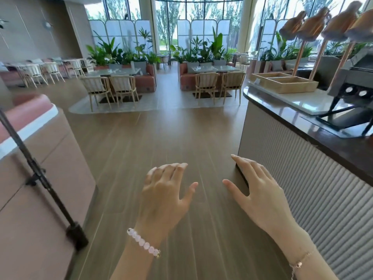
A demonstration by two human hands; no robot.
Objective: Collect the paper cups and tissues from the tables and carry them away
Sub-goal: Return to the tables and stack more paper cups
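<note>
Left hand [163, 190]: held out low in front, palm down, back to the camera; fingers loosely bent and close together, thumb out to the side; it holds nothing and touches nothing.
Right hand [256, 190]: held out at the same height, palm down; fingers straight and slightly spread, thumb pointing inward; it holds nothing. Its fingertips are near the lower corner of the ribbed front [302, 178]; contact cannot be told.
Hands together: apart, thumbs pointing at each other across a gap of bare floor [161, 138].
Wrists: a bracelet of pale pink beads [142, 242] on the left, a thin chain [300, 260] on the right.
Floor: brown wood-look planks running away from the camera.
Right side: a serving desk [298, 100] with a pale top and a wooden tray [286, 82] on it.
Left side: a pink cabinet [40, 158] with a black pole [40, 174] leaning across it.
Far end: a left desk [113, 72] and a right desk [214, 68], each with light wooden chairs [123, 85] drawn up, green plants [113, 51] and tall windows behind.
Task things: paper cups and tissues cannot be made out; both far desks are well apart from the hands, and what lies on them is too small to tell. A pale upright thing [132, 65] stands on the left desk.
</note>
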